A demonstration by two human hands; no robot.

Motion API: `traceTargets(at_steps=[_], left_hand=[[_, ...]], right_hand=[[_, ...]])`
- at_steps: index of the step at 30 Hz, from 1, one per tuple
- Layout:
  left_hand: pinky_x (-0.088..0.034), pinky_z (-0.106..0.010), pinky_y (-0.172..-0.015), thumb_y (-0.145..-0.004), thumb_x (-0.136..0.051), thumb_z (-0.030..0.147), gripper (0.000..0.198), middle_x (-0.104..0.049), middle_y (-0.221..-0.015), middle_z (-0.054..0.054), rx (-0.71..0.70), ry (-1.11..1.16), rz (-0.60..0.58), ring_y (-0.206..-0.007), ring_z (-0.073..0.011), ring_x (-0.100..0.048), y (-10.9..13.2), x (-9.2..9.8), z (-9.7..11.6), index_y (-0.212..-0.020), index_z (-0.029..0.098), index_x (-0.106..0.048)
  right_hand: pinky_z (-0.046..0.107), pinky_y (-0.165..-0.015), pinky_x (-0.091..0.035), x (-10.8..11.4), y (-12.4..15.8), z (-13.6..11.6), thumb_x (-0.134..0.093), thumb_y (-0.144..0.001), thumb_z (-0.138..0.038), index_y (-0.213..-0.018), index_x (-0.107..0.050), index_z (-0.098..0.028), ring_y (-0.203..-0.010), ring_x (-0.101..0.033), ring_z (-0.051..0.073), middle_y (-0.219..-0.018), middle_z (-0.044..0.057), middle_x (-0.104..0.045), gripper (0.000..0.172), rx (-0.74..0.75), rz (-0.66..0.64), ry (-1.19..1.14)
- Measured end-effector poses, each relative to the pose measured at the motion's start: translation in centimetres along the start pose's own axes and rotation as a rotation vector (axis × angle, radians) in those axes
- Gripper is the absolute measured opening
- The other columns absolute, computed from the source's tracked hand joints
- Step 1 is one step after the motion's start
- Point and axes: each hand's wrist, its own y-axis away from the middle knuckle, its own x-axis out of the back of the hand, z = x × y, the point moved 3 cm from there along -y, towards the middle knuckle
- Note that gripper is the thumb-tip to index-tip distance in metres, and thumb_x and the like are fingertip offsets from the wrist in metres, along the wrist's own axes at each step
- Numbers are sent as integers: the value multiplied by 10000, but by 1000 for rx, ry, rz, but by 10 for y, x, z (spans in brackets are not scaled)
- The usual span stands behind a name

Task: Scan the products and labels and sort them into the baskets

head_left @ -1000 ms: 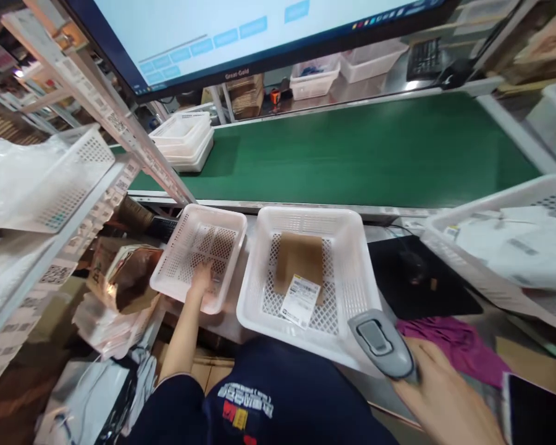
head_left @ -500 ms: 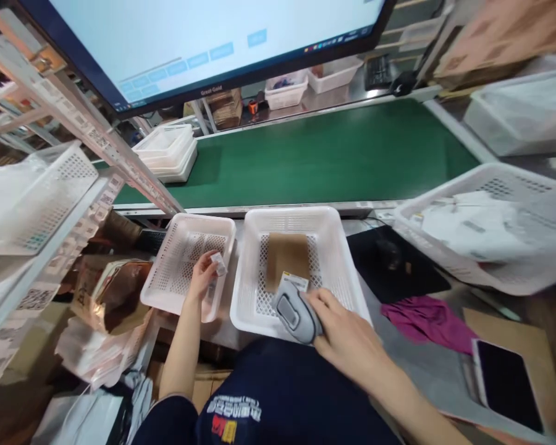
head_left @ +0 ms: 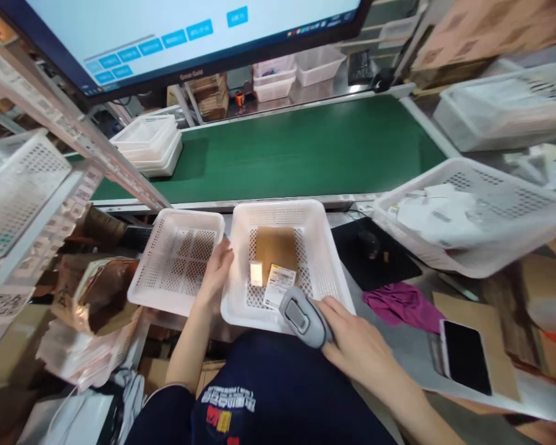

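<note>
My right hand (head_left: 354, 330) is wrapped round a grey handheld barcode scanner (head_left: 306, 316), which points down over the near side of the right white basket (head_left: 336, 272). In that basket lie a brown cardboard piece (head_left: 277, 244), a white printed label (head_left: 279, 284) partly on it, and a small brightly lit packet (head_left: 256, 273) to its left. My left hand (head_left: 217, 267) is at this basket's left rim, its fingers loosely apart and a little blurred. No held thing shows in it. Beside it stands the left white basket (head_left: 143, 272), with a small clear item at its near right corner.
Behind the baskets runs a green conveyor belt (head_left: 296, 145), with stacked white trays (head_left: 151, 145) at its left. A monitor (head_left: 189, 43) hangs above. On the right are a basket of white bags (head_left: 438, 213), a black mouse pad (head_left: 375, 250), a purple cloth (head_left: 403, 306) and a phone (head_left: 467, 357).
The small packet has passed from my left hand into the right basket. My left hand has moved right to the rim. More of the label shows, and the whole view has shifted.
</note>
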Motion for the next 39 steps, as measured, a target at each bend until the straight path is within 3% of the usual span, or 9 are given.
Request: traceTargets(at_steps=[3,6,11,16,19,24,30,35,39], left_hand=[[-510,-433,-1185,-1008,-596,241,491,-601,-1571,-193,176,-268,266,-1394,-287,-641,-3,50,-34,-1494,174,-570],[-464,-476,-1224,-920,-663,159,536,-576,-1581,-236,456,-646,259,-1485,-349,-561,11,83,-69,-1449,129,-582],[-520,-608,-1101,-821,-788,215,301,-747,-1222,-290,629,-735,181,-1293,-495,-677,31,92,-101,-1091,110,-707],[-597,-445,-1014,-907,-681,290,242,-769,-1220,-175,496,-577,280,-1221,-332,-727,11,92,-71,-1116,170,-697],[-628,-331,-826,-865,-727,370,373,-759,-1219,-116,341,-27,300,-1053,-235,-744,-2,78,-32,-1186,188,-673],[-628,-338,-791,-825,-799,412,432,-769,-1168,-77,320,606,36,-999,-230,-731,-7,24,26,-1204,223,-717],[-611,-345,-776,-987,-633,639,647,-764,-1054,-112,456,663,-311,-871,-223,-729,4,-31,50,-1421,164,-695],[-618,-366,-870,-963,-656,694,693,-783,-1054,-115,416,587,-304,-974,-258,-751,9,-50,46,-1395,156,-720],[-611,-434,-942,-981,-628,676,634,-810,-1107,-139,272,234,-299,-1042,-314,-760,24,-55,33,-1325,162,-766]], right_hand=[[373,-732,-442,-11,9,23,-520,-870,-20,-1312,-618,-181,-1026,-760,343,-1267,108,-650,481,-74,-47,32],[348,-680,-359,-11,10,27,-529,-885,-30,-1329,-619,-195,-1017,-764,349,-1276,106,-655,482,-87,-89,62],[345,-642,-247,12,-11,5,-583,-901,-91,-1351,-626,-192,-961,-736,310,-1274,105,-647,463,-25,-43,76],[350,-638,-238,38,-31,-12,-578,-901,-107,-1418,-591,-197,-915,-704,261,-1299,103,-609,525,14,61,97],[346,-667,-307,43,-34,-26,-578,-852,-72,-1428,-573,-209,-933,-697,255,-1290,93,-604,592,109,80,70],[351,-709,-414,46,-33,-52,-571,-810,-66,-1439,-545,-213,-919,-694,245,-1316,99,-598,646,232,143,3],[359,-777,-496,54,-32,-59,-585,-814,-68,-1514,-520,-208,-1044,-715,280,-1326,104,-600,716,210,178,-80],[358,-735,-489,52,-28,-49,-580,-832,-74,-1530,-528,-218,-994,-714,279,-1289,102,-614,714,207,244,-115],[337,-701,-473,40,-15,-28,-577,-790,-56,-1436,-577,-214,-925,-704,256,-1218,93,-636,665,237,304,-140]])
